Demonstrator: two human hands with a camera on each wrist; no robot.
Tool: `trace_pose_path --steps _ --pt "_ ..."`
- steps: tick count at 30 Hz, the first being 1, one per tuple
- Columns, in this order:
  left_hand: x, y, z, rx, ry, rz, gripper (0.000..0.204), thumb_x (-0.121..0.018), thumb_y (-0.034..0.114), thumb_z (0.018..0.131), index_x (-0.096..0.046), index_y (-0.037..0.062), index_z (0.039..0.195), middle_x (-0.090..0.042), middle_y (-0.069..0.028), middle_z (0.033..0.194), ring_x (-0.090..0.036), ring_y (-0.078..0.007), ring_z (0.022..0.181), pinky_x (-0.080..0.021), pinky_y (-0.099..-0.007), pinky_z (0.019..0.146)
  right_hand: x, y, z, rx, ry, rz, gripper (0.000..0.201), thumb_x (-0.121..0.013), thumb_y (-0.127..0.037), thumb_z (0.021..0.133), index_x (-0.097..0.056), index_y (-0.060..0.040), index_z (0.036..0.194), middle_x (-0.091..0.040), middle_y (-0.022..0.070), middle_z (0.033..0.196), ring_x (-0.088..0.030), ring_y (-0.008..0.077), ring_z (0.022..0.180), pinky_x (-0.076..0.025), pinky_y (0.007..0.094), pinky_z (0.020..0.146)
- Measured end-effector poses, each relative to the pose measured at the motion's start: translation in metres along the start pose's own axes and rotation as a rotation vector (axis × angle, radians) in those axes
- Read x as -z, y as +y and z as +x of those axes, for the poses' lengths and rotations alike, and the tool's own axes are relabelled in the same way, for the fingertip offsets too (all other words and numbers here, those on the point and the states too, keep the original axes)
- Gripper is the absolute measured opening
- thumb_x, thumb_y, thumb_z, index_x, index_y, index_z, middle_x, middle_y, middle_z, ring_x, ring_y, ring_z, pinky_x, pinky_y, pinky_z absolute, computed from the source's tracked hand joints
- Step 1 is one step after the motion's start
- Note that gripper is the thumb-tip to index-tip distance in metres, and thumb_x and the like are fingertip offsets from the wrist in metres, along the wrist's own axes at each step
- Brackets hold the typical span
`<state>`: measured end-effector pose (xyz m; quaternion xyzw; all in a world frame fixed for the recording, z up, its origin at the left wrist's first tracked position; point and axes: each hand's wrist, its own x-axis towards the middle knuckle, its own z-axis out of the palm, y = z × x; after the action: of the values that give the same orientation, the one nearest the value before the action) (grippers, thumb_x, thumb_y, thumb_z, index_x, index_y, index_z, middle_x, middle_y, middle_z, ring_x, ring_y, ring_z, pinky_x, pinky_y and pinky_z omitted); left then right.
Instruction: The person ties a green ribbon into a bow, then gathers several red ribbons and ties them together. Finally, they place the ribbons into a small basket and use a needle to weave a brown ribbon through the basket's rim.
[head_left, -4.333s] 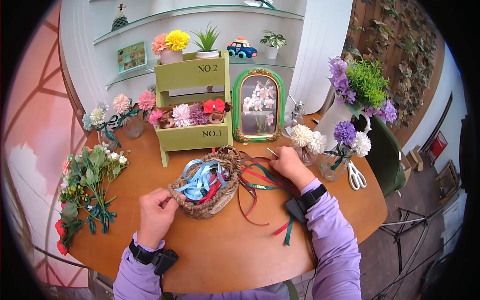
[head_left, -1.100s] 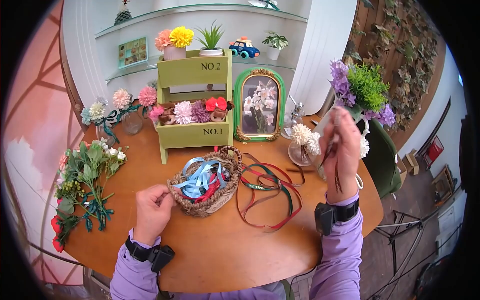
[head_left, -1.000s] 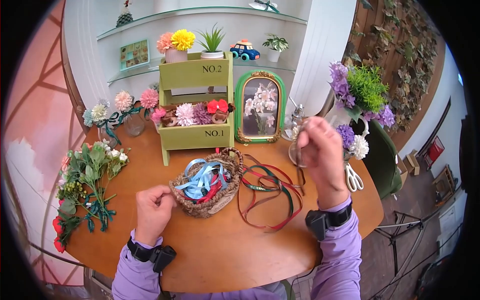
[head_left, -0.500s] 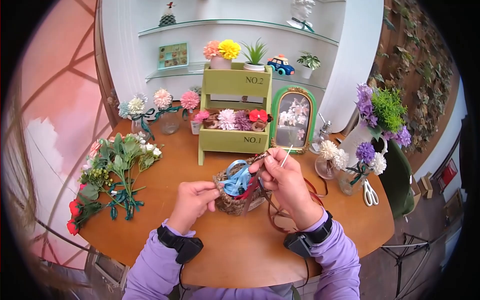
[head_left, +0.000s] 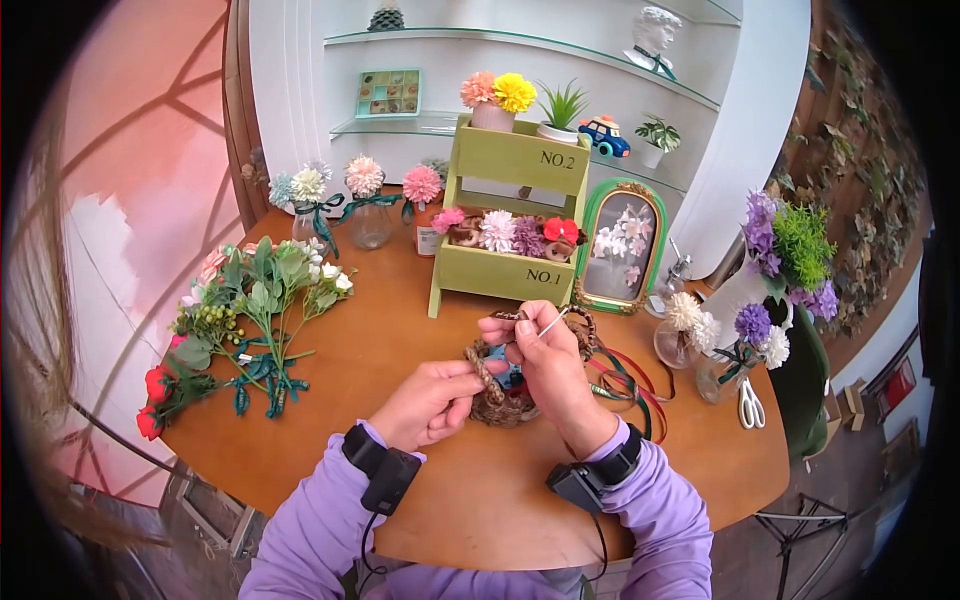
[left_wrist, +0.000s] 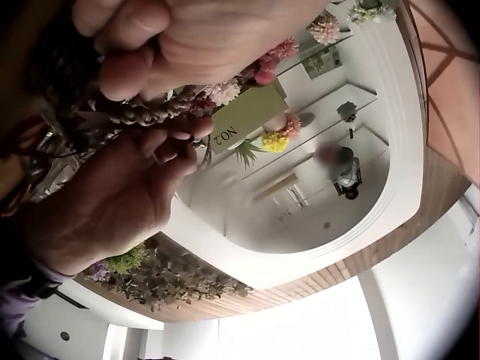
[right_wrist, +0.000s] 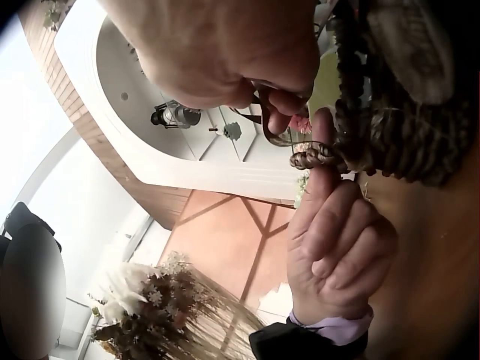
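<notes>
My left hand (head_left: 428, 402) holds the raised braided handle (head_left: 487, 374) of a woven basket (head_left: 507, 408); its index finger passes inside the loop in the right wrist view. My right hand (head_left: 562, 378) is close beside it over the basket, pinching a thin white stick (head_left: 553, 322) and a dark brown ribbon (right_wrist: 264, 120). The ribbon runs down from the right fingers toward the handle in the right wrist view. Light blue ribbon (head_left: 510, 376) shows inside the basket, mostly hidden by both hands. The basket's far handle (head_left: 583, 331) stands behind the right hand.
Red and green ribbons (head_left: 640, 385) lie right of the basket. White scissors (head_left: 750, 404) and flower vases (head_left: 718, 375) stand farther right. Behind are a green two-tier stand (head_left: 505, 268) and a green picture frame (head_left: 620, 245). Artificial flowers (head_left: 265, 300) lie on the left.
My right hand came from the right side, bringing the brown ribbon over the basket. My left hand moved along the rim and now holds the near handle up. The head view shifted left.
</notes>
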<state>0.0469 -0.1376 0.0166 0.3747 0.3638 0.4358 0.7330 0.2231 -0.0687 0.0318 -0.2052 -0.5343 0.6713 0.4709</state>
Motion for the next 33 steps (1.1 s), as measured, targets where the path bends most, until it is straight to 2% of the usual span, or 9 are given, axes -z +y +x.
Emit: trace_pose_path --steps 2,9,12,15,18,21,25,27,33 --pt "0.001 -0.002 0.001 0.013 -0.054 -0.117 0.033 -0.048 0.012 0.1 -0.055 0.0032 0.131 -0.046 0.0034 0.049 -0.033 -0.0034 0.033 -0.026 -0.0186 0.031 -0.003 0.0 -0.001 0.0 0.028 -0.052 0.009 -0.038 -0.015 0.104 -0.044 -0.0076 0.105 -0.061 0.0146 0.117 -0.059 0.0146 0.101 -0.056 0.0317 0.078" --pt "0.0 -0.003 0.003 0.01 -0.028 -0.144 0.03 -0.048 0.012 0.1 -0.055 0.0012 0.127 -0.045 0.0029 0.048 -0.033 -0.0037 0.032 -0.027 -0.0189 0.03 -0.004 0.004 -0.002 0.025 -0.015 -0.013 0.01 -0.037 -0.016 0.105 -0.043 -0.0082 0.107 -0.06 0.0137 0.121 -0.059 0.018 0.11 -0.055 0.03 0.079" --pt "0.002 -0.002 0.003 0.021 -0.066 -0.145 0.032 -0.049 0.013 0.1 -0.054 0.0017 0.129 -0.045 0.0023 0.048 -0.032 -0.0039 0.031 -0.026 -0.0191 0.03 -0.006 0.003 0.001 0.017 -0.02 -0.025 0.01 -0.039 -0.015 0.104 -0.045 -0.0078 0.107 -0.059 0.0135 0.123 -0.058 0.0152 0.108 -0.054 0.0284 0.077" --pt "0.001 -0.001 0.002 0.019 -0.071 -0.125 0.023 -0.047 0.012 0.101 -0.055 0.0025 0.121 -0.045 0.0013 0.049 -0.032 -0.0043 0.032 -0.026 -0.0192 0.031 -0.007 0.008 0.005 0.012 0.065 -0.083 0.007 -0.048 -0.009 0.1 -0.051 -0.0059 0.105 -0.062 0.0102 0.115 -0.059 0.0101 0.091 -0.052 0.0256 0.069" --pt "0.002 -0.001 0.002 0.02 -0.059 -0.113 0.015 -0.047 0.013 0.102 -0.056 0.0037 0.11 -0.045 0.0011 0.049 -0.032 -0.0041 0.032 -0.026 -0.0192 0.031 -0.009 0.013 0.01 0.03 0.092 -0.24 0.007 -0.061 0.0 0.091 -0.061 -0.0027 0.097 -0.058 -0.001 0.077 -0.051 0.0039 0.063 -0.043 0.0211 0.054" --pt "0.005 -0.003 0.004 0.019 -0.088 -0.146 0.012 -0.047 0.013 0.102 -0.055 0.0053 0.1 -0.045 0.0011 0.049 -0.032 -0.0039 0.032 -0.026 -0.0194 0.03 -0.016 0.009 0.014 0.086 0.132 -0.426 0.002 -0.061 -0.001 0.092 -0.06 -0.0027 0.093 -0.056 -0.0021 0.071 -0.052 0.0039 0.063 -0.042 0.0204 0.052" --pt "0.009 -0.007 0.006 -0.003 -0.103 -0.174 0.014 -0.05 0.016 0.101 -0.059 0.0059 0.105 -0.046 0.0027 0.05 -0.031 -0.0036 0.032 -0.024 -0.0196 0.029 -0.016 0.008 0.014 0.038 0.122 -0.343 0.002 -0.057 -0.004 0.095 -0.057 -0.0038 0.092 -0.058 -0.001 0.074 -0.055 0.005 0.064 -0.043 0.0197 0.052" --pt "0.01 -0.008 0.007 0.0 -0.107 -0.181 0.014 -0.05 0.015 0.101 -0.059 0.0058 0.106 -0.046 0.0029 0.051 -0.032 -0.0035 0.033 -0.024 -0.0194 0.029 -0.022 0.007 0.014 0.007 0.216 -0.213 0.005 -0.052 -0.007 0.098 -0.052 -0.0048 0.094 -0.059 0.001 0.078 -0.059 0.0067 0.066 -0.046 0.0204 0.053" --pt "0.008 -0.008 0.006 -0.002 -0.103 -0.217 0.023 -0.049 0.016 0.101 -0.058 0.006 0.12 -0.046 0.0037 0.051 -0.031 -0.0028 0.032 -0.025 -0.0188 0.03 -0.018 0.01 0.011 0.007 0.172 -0.27 0.006 -0.046 -0.007 0.1 -0.05 -0.0029 0.096 -0.061 0.0073 0.092 -0.067 0.0128 0.081 -0.051 0.0243 0.058"
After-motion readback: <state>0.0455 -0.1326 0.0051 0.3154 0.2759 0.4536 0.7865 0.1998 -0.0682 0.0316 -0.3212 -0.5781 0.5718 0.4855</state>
